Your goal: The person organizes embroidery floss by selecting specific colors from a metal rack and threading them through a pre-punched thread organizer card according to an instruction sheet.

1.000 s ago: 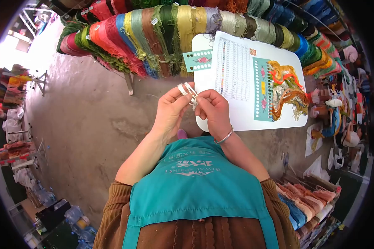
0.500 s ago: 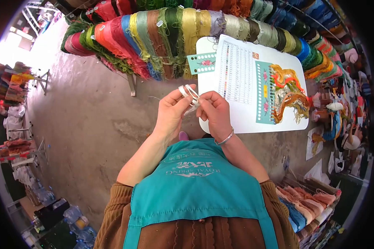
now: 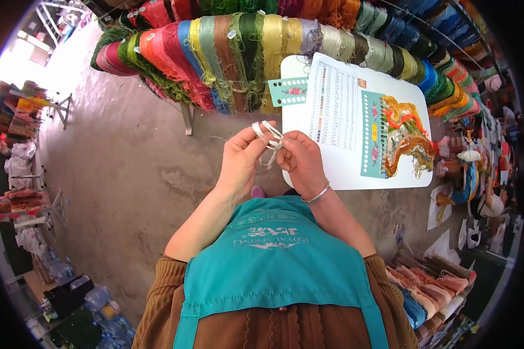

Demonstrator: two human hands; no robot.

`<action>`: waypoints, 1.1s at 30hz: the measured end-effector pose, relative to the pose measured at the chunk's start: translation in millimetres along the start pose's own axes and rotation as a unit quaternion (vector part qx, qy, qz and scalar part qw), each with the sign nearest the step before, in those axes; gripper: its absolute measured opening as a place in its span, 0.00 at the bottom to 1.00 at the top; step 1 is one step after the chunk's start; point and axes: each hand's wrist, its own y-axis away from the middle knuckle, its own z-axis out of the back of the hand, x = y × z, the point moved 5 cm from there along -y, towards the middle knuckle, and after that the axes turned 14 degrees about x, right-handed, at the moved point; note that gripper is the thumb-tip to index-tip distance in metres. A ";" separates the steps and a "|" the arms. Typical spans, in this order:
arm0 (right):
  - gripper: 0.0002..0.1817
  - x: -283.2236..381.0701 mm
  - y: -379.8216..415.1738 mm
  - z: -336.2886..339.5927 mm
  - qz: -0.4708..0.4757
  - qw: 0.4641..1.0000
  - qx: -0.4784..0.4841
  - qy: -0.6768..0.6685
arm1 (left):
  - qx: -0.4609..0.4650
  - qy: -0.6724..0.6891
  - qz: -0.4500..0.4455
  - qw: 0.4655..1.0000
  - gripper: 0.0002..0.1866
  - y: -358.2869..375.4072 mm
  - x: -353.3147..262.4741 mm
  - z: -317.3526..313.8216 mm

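Note:
A small bundle of white thread point(image 3: 272, 138) is looped over the fingers of my left hand point(image 3: 239, 158), which pinches it between thumb and forefinger. Close beside it, my right hand point(image 3: 304, 161) grips the other side of the loops with thumb and bent fingers. A short loose tail hangs between the two hands. Just right of my hands is a white board point(image 3: 332, 179). On it lie a printed sheet of rows point(image 3: 335, 107) and a teal punched card point(image 3: 374, 152) with multicoloured threads point(image 3: 406, 136) attached. A smaller teal card point(image 3: 290, 92) pokes out at the board's left edge.
Thick skeins of coloured thread point(image 3: 239, 52) hang along a rack in front of me, with a rack leg point(image 3: 187, 119) below. More skeins point(image 3: 431, 285) hang at lower right. At left are further skeins point(image 3: 17, 113) and plastic bottles point(image 3: 102, 299).
The loops of white thread between my hands have spread a little, and the tail hangs more visibly. Both hands stay nearly in place; the rack and board sit slightly lower and further right in view.

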 end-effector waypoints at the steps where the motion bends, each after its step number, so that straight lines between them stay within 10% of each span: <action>1: 0.05 -1.0 -0.3 0.5 0.000 1.000 0.000 0.000 | 0.000 -0.002 -0.002 1.000 0.15 -0.1 -0.4 -0.1; 10: 0.05 7.9 -1.4 -0.5 0.018 0.990 0.038 -0.136 | 0.064 0.107 0.013 0.992 0.16 -2.3 6.4 8.1; 18: 0.08 10.7 -4.5 -15.4 -0.035 0.994 0.025 0.097 | 0.080 0.167 0.034 0.982 0.21 -3.6 0.1 -4.9; 33: 0.02 9.3 -5.0 -13.0 0.043 0.996 -0.027 0.073 | 0.045 0.101 0.038 0.993 0.14 -3.0 -1.8 -4.2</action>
